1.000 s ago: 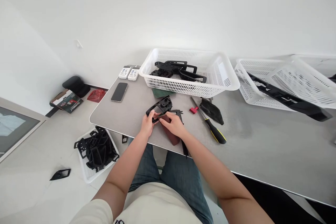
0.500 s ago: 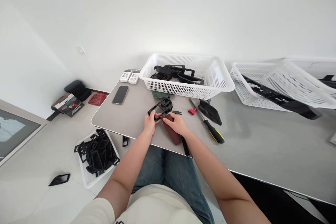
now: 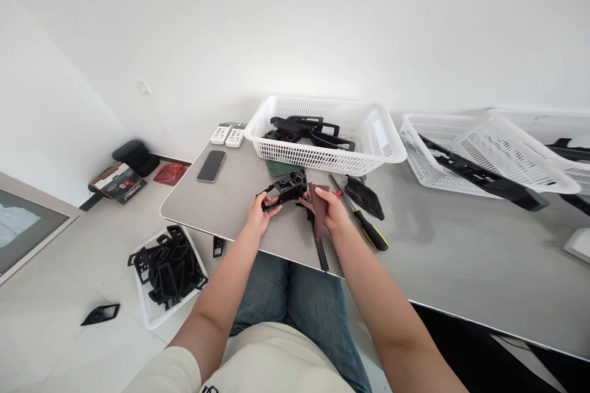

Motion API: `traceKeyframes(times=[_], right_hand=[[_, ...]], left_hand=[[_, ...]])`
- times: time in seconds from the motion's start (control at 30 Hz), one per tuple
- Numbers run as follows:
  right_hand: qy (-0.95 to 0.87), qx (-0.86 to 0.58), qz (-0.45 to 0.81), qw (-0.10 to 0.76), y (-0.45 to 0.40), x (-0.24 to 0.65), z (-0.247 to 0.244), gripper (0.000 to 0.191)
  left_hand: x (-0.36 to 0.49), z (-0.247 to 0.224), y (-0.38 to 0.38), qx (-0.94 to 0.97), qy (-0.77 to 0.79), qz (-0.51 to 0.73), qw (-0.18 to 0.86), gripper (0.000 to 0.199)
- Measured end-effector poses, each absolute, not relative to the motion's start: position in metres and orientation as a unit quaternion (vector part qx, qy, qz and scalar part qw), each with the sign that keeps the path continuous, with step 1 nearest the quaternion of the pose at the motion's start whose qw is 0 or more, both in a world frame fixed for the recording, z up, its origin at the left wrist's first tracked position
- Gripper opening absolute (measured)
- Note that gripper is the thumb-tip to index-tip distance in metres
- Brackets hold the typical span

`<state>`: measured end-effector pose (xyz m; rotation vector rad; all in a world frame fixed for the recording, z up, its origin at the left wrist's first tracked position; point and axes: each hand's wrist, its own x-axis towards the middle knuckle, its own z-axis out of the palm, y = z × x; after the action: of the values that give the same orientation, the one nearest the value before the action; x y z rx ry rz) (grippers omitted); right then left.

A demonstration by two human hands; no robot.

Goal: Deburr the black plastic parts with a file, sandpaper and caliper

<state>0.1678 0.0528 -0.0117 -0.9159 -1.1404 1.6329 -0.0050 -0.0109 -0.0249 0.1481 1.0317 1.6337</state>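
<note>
left grip (image 3: 257, 214): curled round black part (image 3: 293, 182), centre of frame | right grip (image 3: 336, 214): pinching maroon sheet (image 3: 319, 212), right of centre | screwdriver (image 3: 371, 231): on worktop (image 3: 442, 245), right of sheet

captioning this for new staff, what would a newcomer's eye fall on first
Probably the large white basket of black parts at the back of the table. Then, in front of it, the left hand holding a black frame and the right hand a dark red sheet. Right of them, a black-and-yellow handle stands out.
</note>
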Motion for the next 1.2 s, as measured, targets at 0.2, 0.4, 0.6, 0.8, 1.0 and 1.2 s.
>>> traceKeyframes(times=[0.2, 0.4, 0.6, 0.8, 1.0, 1.2], right_hand=[[-0.393, -0.359, 0.686, 0.497, 0.053, 0.166, -0.014, 0.028], [-0.382, -0.376, 0.675, 0.508, 0.046, 0.158, -0.013, 0.031], [-0.382, -0.374, 0.68, 0.502, 0.033, 0.149, -0.004, 0.033], [-0.377, -0.377, 0.681, 0.503, 0.031, 0.154, 0.001, 0.031], [-0.354, -0.386, 0.685, 0.507, 0.032, 0.157, 0.002, 0.03], [-0.36, -0.419, 0.685, 0.474, 0.033, 0.155, -0.003, 0.037]], left_hand=[[-0.006, -0.026, -0.011, 0.055, 0.421, 0.649, 0.632, 0.022], [-0.004, -0.02, -0.013, 0.042, 0.382, 0.685, 0.619, 0.028], [0.004, -0.022, -0.01, 0.07, 0.419, 0.688, 0.588, 0.022], [-0.001, -0.028, -0.011, 0.058, 0.426, 0.72, 0.545, 0.019], [0.005, -0.023, -0.015, 0.091, 0.421, 0.708, 0.56, 0.028], [0.016, -0.019, -0.018, 0.191, 0.424, 0.636, 0.615, 0.034]])
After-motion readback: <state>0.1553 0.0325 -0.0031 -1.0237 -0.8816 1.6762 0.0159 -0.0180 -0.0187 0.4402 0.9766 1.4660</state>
